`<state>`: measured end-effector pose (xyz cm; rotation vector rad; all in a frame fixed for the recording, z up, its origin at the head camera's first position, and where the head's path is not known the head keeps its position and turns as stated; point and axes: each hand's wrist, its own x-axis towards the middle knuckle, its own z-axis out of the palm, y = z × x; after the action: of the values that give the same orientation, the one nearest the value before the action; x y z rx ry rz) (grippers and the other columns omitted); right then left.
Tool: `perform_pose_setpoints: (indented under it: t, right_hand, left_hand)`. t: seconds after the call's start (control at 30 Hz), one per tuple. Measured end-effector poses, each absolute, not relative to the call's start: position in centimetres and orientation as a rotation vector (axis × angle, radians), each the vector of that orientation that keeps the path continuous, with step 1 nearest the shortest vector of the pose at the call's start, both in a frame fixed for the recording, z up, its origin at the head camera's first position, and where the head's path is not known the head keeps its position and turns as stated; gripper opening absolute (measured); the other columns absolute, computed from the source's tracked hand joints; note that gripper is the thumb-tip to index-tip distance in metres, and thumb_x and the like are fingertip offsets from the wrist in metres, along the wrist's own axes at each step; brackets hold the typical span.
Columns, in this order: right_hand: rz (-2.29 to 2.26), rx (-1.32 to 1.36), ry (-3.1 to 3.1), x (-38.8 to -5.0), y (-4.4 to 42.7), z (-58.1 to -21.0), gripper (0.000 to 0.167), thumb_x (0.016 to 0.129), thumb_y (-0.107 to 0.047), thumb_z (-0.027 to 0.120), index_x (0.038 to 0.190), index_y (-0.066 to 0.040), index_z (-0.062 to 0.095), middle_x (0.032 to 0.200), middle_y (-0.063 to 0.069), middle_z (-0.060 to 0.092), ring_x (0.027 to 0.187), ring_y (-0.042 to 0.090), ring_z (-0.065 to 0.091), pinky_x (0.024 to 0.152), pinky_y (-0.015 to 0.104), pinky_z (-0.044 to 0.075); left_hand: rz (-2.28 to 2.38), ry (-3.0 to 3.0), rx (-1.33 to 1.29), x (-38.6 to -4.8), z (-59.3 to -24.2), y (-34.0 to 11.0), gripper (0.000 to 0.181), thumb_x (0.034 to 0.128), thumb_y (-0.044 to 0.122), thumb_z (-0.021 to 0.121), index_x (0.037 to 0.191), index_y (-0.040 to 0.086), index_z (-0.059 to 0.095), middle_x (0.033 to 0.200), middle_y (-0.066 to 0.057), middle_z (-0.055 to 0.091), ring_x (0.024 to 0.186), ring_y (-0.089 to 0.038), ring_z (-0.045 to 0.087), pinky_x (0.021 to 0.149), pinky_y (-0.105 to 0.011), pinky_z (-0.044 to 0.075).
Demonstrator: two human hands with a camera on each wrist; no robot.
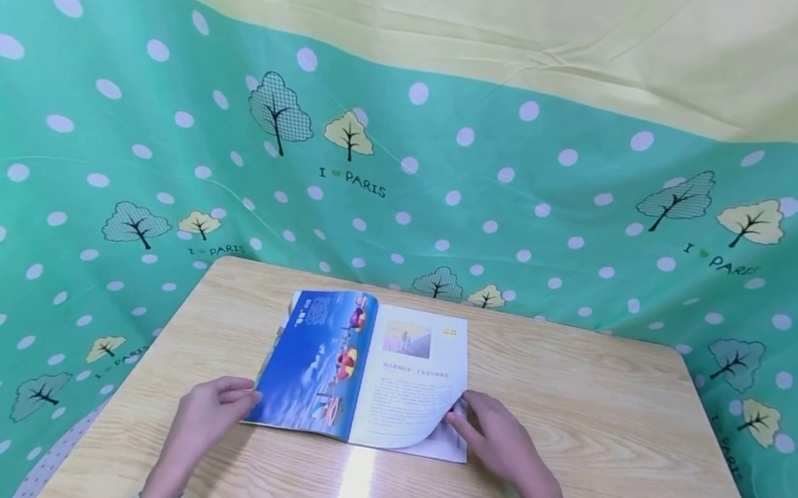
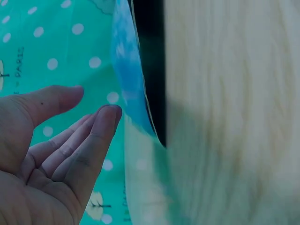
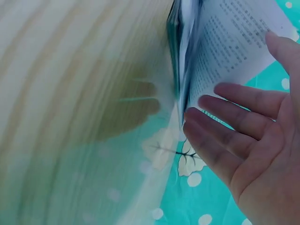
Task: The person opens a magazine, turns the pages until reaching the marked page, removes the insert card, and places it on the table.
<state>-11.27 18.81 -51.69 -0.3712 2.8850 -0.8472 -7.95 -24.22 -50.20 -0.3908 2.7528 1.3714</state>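
Observation:
An open magazine [image 1: 383,415] lies on the table, its left page deep blue with colourful boats, its right page white with a small picture and printed text. The lower right corner of the white page [image 3: 234,37] curves up off the sheets below. At that edge is my right hand [image 1: 498,443], its fingers [image 3: 234,112] extended and spread, the thumb tip at the page's edge. My left hand [image 1: 210,418] is by the magazine's lower left edge; in the left wrist view its thumb and fingers [image 2: 93,145] stand apart with nothing between them.
The light wooden table [image 1: 612,412] extends around the magazine on both sides. Behind it hangs a green and yellow cloth [image 1: 370,237] with white dots, trees and lettering. A bright strip of reflected light lies on the table below the magazine.

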Motion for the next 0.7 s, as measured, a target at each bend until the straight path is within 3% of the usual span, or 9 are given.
perform_pose_setpoints:
  t: [0.17, 0.3, 0.7]
  right_hand:
    - [-0.880, -0.422, 2.924, -11.5, 18.0, -51.2, 0.066, 0.099, -0.050, 0.058, 0.143, -0.002, 0.051, 0.145, 0.016, 0.052, 0.136, 0.034, 0.045, 0.112, 0.053, 0.041]
    - [-0.925, -0.498, 2.922, -11.7, 17.2, -50.9, 0.062, 0.100, -0.043, 0.060, 0.146, -0.003, 0.049, 0.147, 0.015, 0.050, 0.137, 0.034, 0.043, 0.114, 0.053, 0.039]
    - [-0.874, -0.708, 2.884, -12.1, 15.1, -51.5, 0.068, 0.100, -0.031, 0.064, 0.157, -0.012, 0.031, 0.157, 0.008, 0.038, 0.143, 0.024, 0.036, 0.118, 0.041, 0.034]
  left_hand:
    - [1.502, 2.721, -0.315, -8.8, -49.5, -21.9, 0.041, 0.0904, 0.028, 0.077, 0.121, 0.003, 0.070, 0.104, -0.009, 0.075, 0.098, -0.026, 0.071, 0.085, -0.040, 0.061]
    - [1.627, 2.650, -0.254, -9.4, -48.9, -20.0, 0.041, 0.0901, 0.027, 0.077, 0.122, 0.002, 0.069, 0.106, -0.010, 0.074, 0.099, -0.027, 0.071, 0.087, -0.039, 0.061]
    - [1.834, 2.488, -0.085, -10.0, -49.2, -15.4, 0.042, 0.0896, 0.027, 0.078, 0.122, 0.002, 0.069, 0.103, -0.009, 0.074, 0.095, -0.026, 0.072, 0.082, -0.035, 0.063]
